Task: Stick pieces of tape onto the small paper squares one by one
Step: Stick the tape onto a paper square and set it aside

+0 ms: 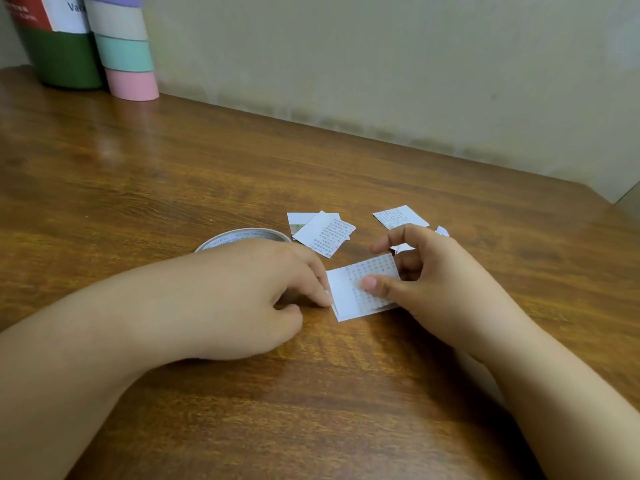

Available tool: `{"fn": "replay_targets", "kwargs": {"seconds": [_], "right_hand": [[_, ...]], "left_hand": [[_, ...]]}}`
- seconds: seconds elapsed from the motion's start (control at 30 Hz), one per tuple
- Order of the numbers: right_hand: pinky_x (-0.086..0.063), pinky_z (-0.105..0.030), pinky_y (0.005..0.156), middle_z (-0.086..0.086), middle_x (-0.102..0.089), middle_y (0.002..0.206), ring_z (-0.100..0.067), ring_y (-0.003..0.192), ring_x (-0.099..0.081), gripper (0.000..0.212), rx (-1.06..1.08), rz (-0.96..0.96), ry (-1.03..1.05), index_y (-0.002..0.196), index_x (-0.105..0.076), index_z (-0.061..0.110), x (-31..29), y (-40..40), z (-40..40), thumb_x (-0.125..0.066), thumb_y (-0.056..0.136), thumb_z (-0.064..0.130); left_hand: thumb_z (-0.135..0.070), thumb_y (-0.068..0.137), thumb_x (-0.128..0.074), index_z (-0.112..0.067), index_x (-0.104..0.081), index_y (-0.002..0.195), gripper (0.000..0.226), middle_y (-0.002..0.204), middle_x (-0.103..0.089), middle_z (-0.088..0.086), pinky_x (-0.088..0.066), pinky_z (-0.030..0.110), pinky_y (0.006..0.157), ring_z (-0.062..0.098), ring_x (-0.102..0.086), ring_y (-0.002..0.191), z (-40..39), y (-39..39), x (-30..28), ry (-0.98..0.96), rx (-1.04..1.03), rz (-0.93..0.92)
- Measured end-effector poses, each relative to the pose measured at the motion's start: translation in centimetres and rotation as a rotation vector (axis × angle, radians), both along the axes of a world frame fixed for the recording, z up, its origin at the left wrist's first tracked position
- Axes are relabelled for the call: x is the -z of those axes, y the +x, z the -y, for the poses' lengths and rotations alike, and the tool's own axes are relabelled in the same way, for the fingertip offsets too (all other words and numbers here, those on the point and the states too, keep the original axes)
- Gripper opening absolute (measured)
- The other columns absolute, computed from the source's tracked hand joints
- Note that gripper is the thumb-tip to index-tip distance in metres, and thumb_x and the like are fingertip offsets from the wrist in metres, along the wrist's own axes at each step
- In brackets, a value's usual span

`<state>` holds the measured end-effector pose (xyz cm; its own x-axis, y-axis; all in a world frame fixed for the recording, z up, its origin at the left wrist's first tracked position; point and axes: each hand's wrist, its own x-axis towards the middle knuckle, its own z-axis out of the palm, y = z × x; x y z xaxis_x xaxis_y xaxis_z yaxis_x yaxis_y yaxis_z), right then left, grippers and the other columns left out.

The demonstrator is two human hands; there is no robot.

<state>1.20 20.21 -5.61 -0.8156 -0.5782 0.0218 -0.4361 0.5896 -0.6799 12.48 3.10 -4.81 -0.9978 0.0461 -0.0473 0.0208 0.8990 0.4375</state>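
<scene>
**Two hands hold a small paper square on a wooden table**

The right hand [436, 289] pinches a printed paper square [360, 289], thumb on top, just above the table [138, 202]. The left hand [249, 299] has its fingertips curled at the square's left edge, seemingly pressing tape there; the tape itself is too faint to see. A tape roll [242, 237] lies behind the left hand. More squares [323, 232] wait nearby. The paper looks light, thin and easily creased, so it is best held by its edges.
</scene>
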Motion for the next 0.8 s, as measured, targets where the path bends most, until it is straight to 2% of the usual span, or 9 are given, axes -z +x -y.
{"fn": "replay_targets", "kwargs": {"seconds": [0.13,0.27,0.4,0.53,0.7,0.8], "right_hand": [[-0.040,-0.008,0.052,0.028,-0.065,0.070,0.006,0.061,-0.059,0.029,-0.034,0.052,0.011,0.095,-0.054,0.036,-0.23,-0.31,-0.09,-0.077,0.077,0.031],[-0.040,-0.006,0.051,0.031,-0.063,0.067,0.007,0.059,-0.058,0.032,-0.039,0.057,0.010,0.097,-0.053,0.036,-0.26,-0.35,-0.11,-0.077,0.076,0.033],[-0.037,-0.006,0.049,0.024,-0.062,0.061,0.008,0.053,-0.053,0.036,-0.040,0.030,0.022,0.098,-0.051,0.035,-0.18,-0.35,-0.01,-0.078,0.074,0.034],[-0.037,-0.008,0.048,0.014,-0.063,0.066,0.006,0.054,-0.053,0.036,-0.027,0.005,0.045,0.097,-0.049,0.037,-0.20,-0.35,0.05,-0.078,0.074,0.036],[-0.036,-0.008,0.047,0.013,-0.061,0.064,0.006,0.051,-0.051,0.037,-0.027,-0.011,0.047,0.095,-0.048,0.037,-0.13,-0.33,0.10,-0.078,0.074,0.036],[-0.036,-0.008,0.048,0.013,-0.061,0.065,0.005,0.050,-0.050,0.037,-0.027,-0.013,0.049,0.095,-0.048,0.036,-0.15,-0.34,0.12,-0.078,0.074,0.035]], "left_hand": [[-0.017,0.087,-0.051,-0.039,-0.065,0.108,0.033,0.112,-0.051,-0.030,-0.033,0.002,0.061,-0.021,-0.044,0.073,0.03,0.01,-0.04,0.003,-0.021,-0.007],[-0.019,0.086,-0.051,-0.040,-0.067,0.102,0.031,0.098,-0.051,-0.019,-0.032,0.006,0.059,-0.018,-0.043,0.074,0.26,0.03,-0.08,-0.026,-0.063,-0.033],[-0.023,0.086,-0.050,-0.041,-0.068,0.096,0.027,0.090,-0.052,-0.016,-0.031,0.009,0.059,-0.016,-0.044,0.075,0.47,0.13,-0.26,-0.059,-0.117,-0.050],[-0.023,0.086,-0.050,-0.042,-0.066,0.095,0.026,0.088,-0.051,-0.015,-0.031,0.012,0.060,-0.016,-0.043,0.076,0.35,0.12,-0.22,-0.078,-0.127,-0.052],[-0.024,0.088,-0.047,-0.042,-0.065,0.097,0.027,0.091,-0.051,-0.013,-0.032,0.011,0.063,-0.006,-0.045,0.070,0.13,0.07,-0.41,-0.102,-0.139,-0.047],[-0.024,0.087,-0.048,-0.043,-0.065,0.095,0.027,0.090,-0.052,-0.015,-0.035,0.014,0.065,-0.008,-0.046,0.076,0.20,0.14,-0.40,-0.097,-0.127,-0.050]]}}
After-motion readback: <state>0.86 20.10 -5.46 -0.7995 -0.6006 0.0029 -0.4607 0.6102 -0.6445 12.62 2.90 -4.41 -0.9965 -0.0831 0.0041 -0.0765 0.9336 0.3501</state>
